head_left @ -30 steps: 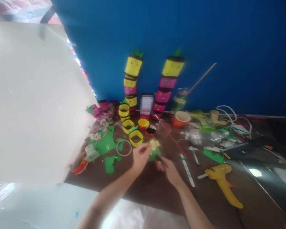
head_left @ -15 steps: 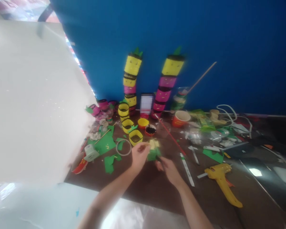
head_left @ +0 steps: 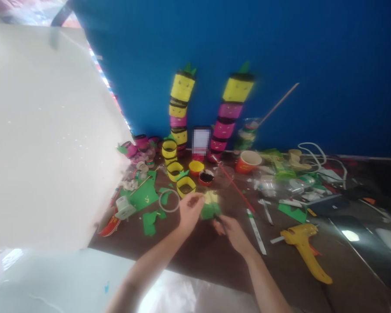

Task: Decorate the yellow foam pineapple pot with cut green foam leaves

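A small green and pale-yellow piece of paper (head_left: 211,210) is held up over the table's front part. My left hand (head_left: 190,208) pinches its left side, thumb and fingers closed together. My right hand (head_left: 230,232) is closed round a dark, thin tool (head_left: 219,219), whose end touches or overlaps the paper's lower right edge; blur hides its exact kind. Just beyond my left hand stands a yellow cup with black bands and green leaf shapes (head_left: 185,187). To that hand's left lies a clear ring (head_left: 168,201).
A yellow glue gun (head_left: 303,248) and a white marker (head_left: 256,232) lie right of my hands. Green paper scraps (head_left: 151,222) spread on the left. Two tall stacks of decorated cups (head_left: 182,87) stand at the blue wall. A red-and-white cup (head_left: 248,162) stands behind.
Hands and paper stay almost in the same place. The whole view has shifted very slightly.
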`<state>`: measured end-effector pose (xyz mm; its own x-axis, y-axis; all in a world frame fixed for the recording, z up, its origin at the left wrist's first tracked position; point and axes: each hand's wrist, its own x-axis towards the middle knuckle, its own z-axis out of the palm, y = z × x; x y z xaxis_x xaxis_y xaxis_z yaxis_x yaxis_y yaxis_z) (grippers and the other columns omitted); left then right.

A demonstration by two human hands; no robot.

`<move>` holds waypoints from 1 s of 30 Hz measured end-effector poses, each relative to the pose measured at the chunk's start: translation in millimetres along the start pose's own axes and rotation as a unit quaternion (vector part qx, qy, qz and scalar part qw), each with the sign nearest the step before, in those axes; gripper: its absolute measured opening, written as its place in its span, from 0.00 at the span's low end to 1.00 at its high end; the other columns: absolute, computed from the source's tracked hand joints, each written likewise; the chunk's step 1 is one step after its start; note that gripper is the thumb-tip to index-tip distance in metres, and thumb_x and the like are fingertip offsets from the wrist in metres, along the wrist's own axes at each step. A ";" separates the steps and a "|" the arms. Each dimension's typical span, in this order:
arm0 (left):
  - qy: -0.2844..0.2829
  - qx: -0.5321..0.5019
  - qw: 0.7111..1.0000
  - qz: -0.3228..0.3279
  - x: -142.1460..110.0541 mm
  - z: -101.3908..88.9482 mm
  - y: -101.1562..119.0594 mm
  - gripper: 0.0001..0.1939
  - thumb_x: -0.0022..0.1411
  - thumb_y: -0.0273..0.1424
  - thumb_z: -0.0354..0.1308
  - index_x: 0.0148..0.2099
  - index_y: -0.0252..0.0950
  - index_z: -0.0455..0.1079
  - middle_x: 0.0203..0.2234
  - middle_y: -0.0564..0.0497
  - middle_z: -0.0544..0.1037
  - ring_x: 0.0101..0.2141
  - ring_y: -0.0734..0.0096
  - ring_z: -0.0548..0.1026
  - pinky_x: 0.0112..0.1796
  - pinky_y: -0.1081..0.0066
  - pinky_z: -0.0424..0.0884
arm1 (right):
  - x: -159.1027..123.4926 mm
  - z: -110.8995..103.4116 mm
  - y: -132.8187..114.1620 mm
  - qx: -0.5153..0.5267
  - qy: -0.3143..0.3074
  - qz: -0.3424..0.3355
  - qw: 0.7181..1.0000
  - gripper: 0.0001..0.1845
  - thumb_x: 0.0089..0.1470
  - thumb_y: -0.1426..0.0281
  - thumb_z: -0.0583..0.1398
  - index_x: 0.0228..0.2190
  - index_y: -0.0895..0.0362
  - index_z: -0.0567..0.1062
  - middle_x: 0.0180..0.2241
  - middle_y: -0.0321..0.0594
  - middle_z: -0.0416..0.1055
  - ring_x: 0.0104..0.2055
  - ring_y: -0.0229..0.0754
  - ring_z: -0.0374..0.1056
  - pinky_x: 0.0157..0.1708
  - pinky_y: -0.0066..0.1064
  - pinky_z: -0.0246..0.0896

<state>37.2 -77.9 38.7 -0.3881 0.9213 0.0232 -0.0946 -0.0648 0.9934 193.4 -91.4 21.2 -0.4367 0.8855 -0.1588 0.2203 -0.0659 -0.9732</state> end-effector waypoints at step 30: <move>0.010 0.017 0.996 0.088 -2.0 -2.1 0.6 0.07 0.50 0.33 0.61 0.29 0.34 0.73 0.25 0.49 0.75 0.29 0.72 0.73 0.30 0.73 0.70 | -6.0 -7.5 -10.6 0.024 -0.053 0.019 0.998 0.14 0.46 0.63 0.57 0.16 0.58 0.64 0.15 0.31 0.57 0.18 0.32 0.53 0.19 0.26 0.47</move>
<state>36.0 -80.6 39.1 -0.4148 0.8887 0.1955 0.0082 -0.2112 0.9774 200.2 -92.6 33.7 -0.5186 0.8288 -0.2099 0.1973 -0.1229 -0.9726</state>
